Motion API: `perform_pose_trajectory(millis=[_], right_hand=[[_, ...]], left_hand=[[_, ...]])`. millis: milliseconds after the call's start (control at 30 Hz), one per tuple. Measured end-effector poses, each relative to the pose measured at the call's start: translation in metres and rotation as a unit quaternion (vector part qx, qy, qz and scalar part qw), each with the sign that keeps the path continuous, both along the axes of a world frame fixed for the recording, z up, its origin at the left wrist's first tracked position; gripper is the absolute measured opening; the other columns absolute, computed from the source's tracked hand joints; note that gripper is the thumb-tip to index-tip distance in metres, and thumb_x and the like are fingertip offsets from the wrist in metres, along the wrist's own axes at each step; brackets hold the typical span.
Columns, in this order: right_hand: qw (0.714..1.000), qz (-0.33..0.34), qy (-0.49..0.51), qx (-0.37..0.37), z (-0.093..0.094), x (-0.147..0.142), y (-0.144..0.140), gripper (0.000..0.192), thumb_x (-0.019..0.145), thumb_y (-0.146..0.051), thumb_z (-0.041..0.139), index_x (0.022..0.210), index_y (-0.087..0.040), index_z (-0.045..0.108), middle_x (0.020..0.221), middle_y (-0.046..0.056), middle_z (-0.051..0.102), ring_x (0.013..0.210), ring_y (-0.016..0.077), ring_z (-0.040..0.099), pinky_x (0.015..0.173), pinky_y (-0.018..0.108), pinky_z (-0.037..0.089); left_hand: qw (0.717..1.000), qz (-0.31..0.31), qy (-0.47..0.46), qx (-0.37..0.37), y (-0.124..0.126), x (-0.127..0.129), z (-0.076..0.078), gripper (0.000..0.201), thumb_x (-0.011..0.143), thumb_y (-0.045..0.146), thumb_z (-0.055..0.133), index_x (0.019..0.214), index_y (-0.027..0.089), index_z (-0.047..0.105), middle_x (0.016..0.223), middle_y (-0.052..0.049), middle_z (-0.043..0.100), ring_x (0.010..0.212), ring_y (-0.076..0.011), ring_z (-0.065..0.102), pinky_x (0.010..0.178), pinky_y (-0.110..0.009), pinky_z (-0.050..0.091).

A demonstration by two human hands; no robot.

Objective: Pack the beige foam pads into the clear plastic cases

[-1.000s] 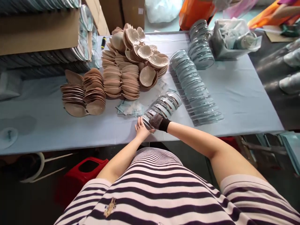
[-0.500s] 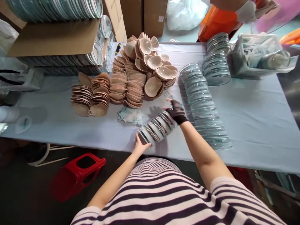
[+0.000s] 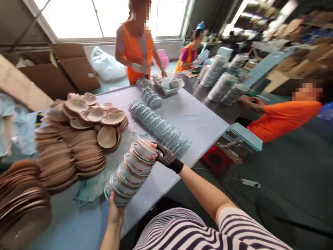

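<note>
Between my two hands is a tilted stack of round transparent plastic containers (image 3: 133, 171) with beige-pink pieces showing inside. My left hand (image 3: 114, 210) is closed around its lower end, the thumb along the side. At the upper end my right hand (image 3: 165, 155), in a dark fingerless mesh glove, grips the rim of the last container. Just beyond lies a long row of transparent lids or shallow containers (image 3: 161, 126) on the table. Beige bra cups (image 3: 88, 149) are heaped and nested to the left. Flat printed bluish packets (image 3: 90, 189) lie near my left hand.
A second row of transparent containers (image 3: 149, 93) and a filled white basket (image 3: 169, 86) stand at the table's far side. Co-workers in orange (image 3: 136, 48) stand or sit around. More container stacks (image 3: 215, 74) fill a dark table (image 3: 221, 111). A red stool (image 3: 217, 159) is beside the table.
My view has swung right and up, bringing co-workers and the window into sight. The stack has been raised from the table and tipped more upright, with both hands on its ends.
</note>
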State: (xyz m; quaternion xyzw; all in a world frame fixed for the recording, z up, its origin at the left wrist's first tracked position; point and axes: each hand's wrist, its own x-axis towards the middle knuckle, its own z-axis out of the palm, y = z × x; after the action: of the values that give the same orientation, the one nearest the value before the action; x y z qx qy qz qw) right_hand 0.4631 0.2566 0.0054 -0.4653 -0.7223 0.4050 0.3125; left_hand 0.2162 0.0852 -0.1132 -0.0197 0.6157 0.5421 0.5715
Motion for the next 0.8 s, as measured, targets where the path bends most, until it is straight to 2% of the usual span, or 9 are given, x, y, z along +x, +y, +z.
perform_pose_trajectory(millis=[67, 100, 200, 300, 433, 500, 567, 700, 800], right_hand=[[0.990, -0.034, 0.031, 0.135, 0.035, 0.029, -0.018, 0.050, 0.085, -0.038, 0.067, 0.134, -0.033, 0.055, 0.144, 0.003, 0.055, 0.134, 0.0249, 0.050, 0.114, 0.047, 0.042], [0.978, -0.061, 0.032, 0.197, 0.052, 0.044, -0.026, 0.048, 0.087, -0.039, 0.067, 0.133, -0.031, 0.056, 0.143, 0.005, 0.056, 0.135, 0.0252, 0.050, 0.114, 0.047, 0.042], [0.936, -0.161, 0.005, 0.312, 0.098, 0.096, -0.037, 0.041, 0.090, -0.043, 0.063, 0.127, -0.027, 0.060, 0.135, 0.011, 0.061, 0.132, 0.0275, 0.051, 0.110, 0.049, 0.045], [0.896, -0.248, -0.049, 0.365, 0.130, 0.150, -0.034, 0.038, 0.092, -0.042, 0.061, 0.127, -0.027, 0.061, 0.132, 0.011, 0.062, 0.130, 0.0286, 0.052, 0.110, 0.052, 0.044], [0.844, -0.295, -0.131, 0.429, 0.150, 0.229, -0.014, 0.034, 0.092, -0.034, 0.062, 0.126, -0.030, 0.062, 0.130, 0.007, 0.063, 0.128, 0.0273, 0.054, 0.110, 0.052, 0.044], [0.828, -0.300, -0.165, 0.445, 0.145, 0.272, 0.006, 0.032, 0.091, -0.033, 0.063, 0.123, -0.030, 0.063, 0.128, 0.007, 0.065, 0.127, 0.0275, 0.055, 0.108, 0.053, 0.045], [0.822, -0.311, -0.189, 0.439, 0.126, 0.317, 0.031, 0.030, 0.091, -0.032, 0.062, 0.121, -0.028, 0.065, 0.125, 0.008, 0.066, 0.125, 0.0279, 0.056, 0.107, 0.054, 0.046], [0.833, -0.326, -0.219, 0.389, 0.064, 0.401, 0.078, 0.028, 0.092, -0.032, 0.058, 0.118, -0.027, 0.067, 0.123, 0.009, 0.067, 0.125, 0.0291, 0.056, 0.106, 0.057, 0.047], [0.854, -0.305, -0.229, 0.354, 0.017, 0.444, 0.097, 0.033, 0.090, -0.032, 0.060, 0.123, -0.031, 0.066, 0.124, 0.009, 0.067, 0.125, 0.0311, 0.058, 0.102, 0.058, 0.051]], left_hand=[[0.998, -0.048, -0.010, 0.043, 0.038, 0.017, 0.009, 0.032, 0.083, 0.066, 0.044, 0.108, 0.061, 0.064, 0.130, 0.026, 0.062, 0.141, -0.0155, 0.043, 0.111, -0.039, 0.044], [0.995, -0.079, -0.025, 0.059, 0.058, 0.031, 0.017, 0.033, 0.083, 0.069, 0.043, 0.105, 0.059, 0.066, 0.126, 0.025, 0.065, 0.141, -0.0158, 0.043, 0.112, -0.038, 0.044], [0.967, -0.192, -0.110, 0.127, 0.119, 0.088, 0.043, 0.049, 0.083, 0.070, 0.045, 0.116, 0.042, 0.068, 0.130, 0.007, 0.068, 0.138, -0.0234, 0.049, 0.112, -0.043, 0.045], [0.921, -0.291, -0.198, 0.166, 0.174, 0.165, 0.065, 0.055, 0.089, 0.064, 0.044, 0.127, 0.029, 0.063, 0.133, -0.006, 0.066, 0.130, -0.0280, 0.056, 0.107, -0.048, 0.049], [0.916, -0.301, -0.256, 0.073, 0.234, 0.283, 0.075, 0.040, 0.093, 0.052, 0.049, 0.103, 0.019, 0.068, 0.112, -0.011, 0.073, 0.117, -0.0240, 0.065, 0.100, -0.038, 0.053], [0.912, -0.297, -0.279, 0.032, 0.261, 0.345, 0.071, 0.037, 0.092, 0.049, 0.050, 0.094, 0.016, 0.068, 0.101, -0.011, 0.074, 0.110, -0.0236, 0.068, 0.096, -0.035, 0.055], [0.909, -0.291, -0.299, 0.016, 0.284, 0.404, 0.063, 0.035, 0.092, 0.045, 0.048, 0.091, 0.016, 0.067, 0.095, -0.011, 0.074, 0.107, -0.0246, 0.069, 0.093, -0.036, 0.056], [0.910, -0.272, -0.314, 0.013, 0.318, 0.505, 0.036, 0.042, 0.091, 0.047, 0.037, 0.094, 0.018, 0.068, 0.101, -0.015, 0.073, 0.111, -0.0294, 0.068, 0.093, -0.041, 0.056], [0.920, -0.246, -0.305, 0.004, 0.334, 0.553, 0.010, 0.046, 0.088, 0.051, 0.032, 0.092, 0.022, 0.068, 0.109, -0.016, 0.071, 0.115, -0.0297, 0.067, 0.093, -0.040, 0.056]])
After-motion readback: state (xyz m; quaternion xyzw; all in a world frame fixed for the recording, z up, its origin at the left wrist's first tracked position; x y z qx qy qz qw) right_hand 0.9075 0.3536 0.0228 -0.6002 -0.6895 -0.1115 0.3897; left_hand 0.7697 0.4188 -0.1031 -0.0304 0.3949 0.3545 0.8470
